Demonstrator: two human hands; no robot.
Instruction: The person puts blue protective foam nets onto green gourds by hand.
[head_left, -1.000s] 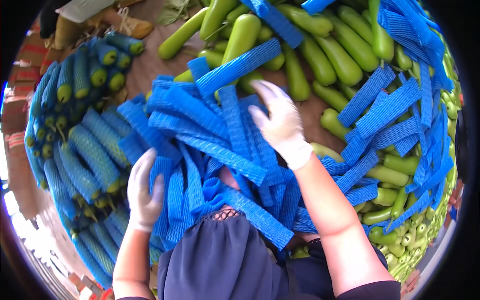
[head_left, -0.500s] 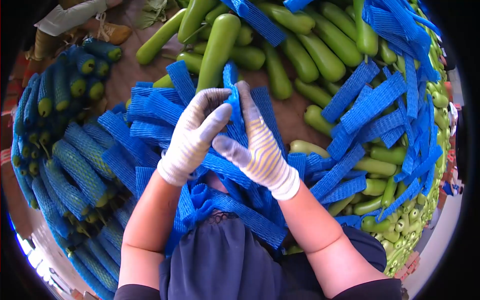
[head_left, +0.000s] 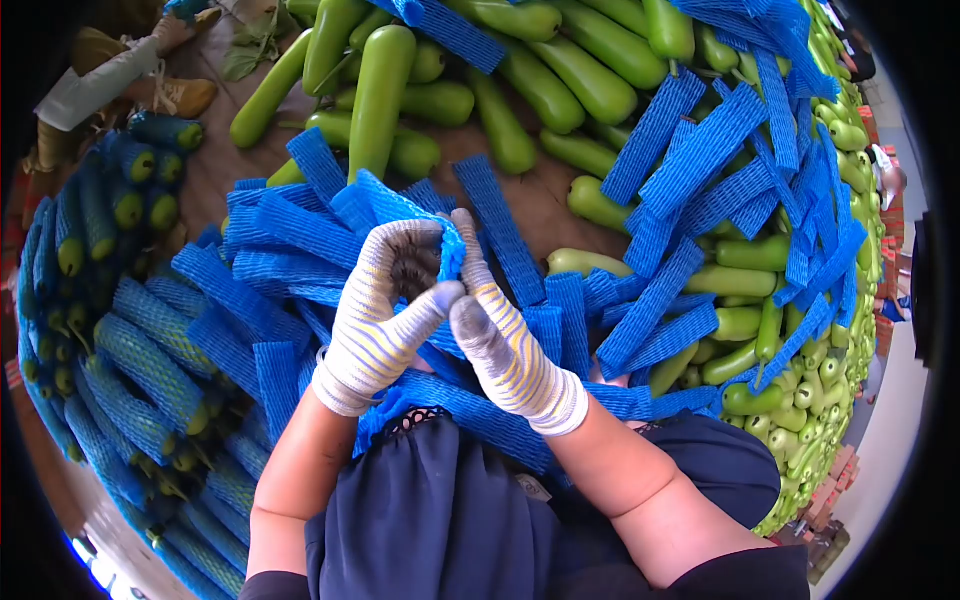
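Both hands wear striped gloves with grey fingertips. My left hand (head_left: 378,310) curls its fingers and thumb around one end of a blue foam net sleeve (head_left: 395,205), which stretches up and to the left. My right hand (head_left: 508,345) pinches the same bunched end from the other side, its fingertips close to those of my left hand. Just beyond the sleeve lies a long bare green gourd (head_left: 380,105). Flat blue net sleeves (head_left: 300,225) are heaped around and beneath the hands.
Gourds in blue nets (head_left: 150,360) are stacked at the left. Bare gourds (head_left: 590,80) lie at the top, with more sleeves (head_left: 705,150) and gourds (head_left: 745,265) at the right. Another person's shoe (head_left: 185,97) and sleeve (head_left: 95,85) show at the upper left.
The view has shifted, so the piles appear further left and higher. Both hands have come lower in the frame, and the sleeve between them now bends over toward the upper left.
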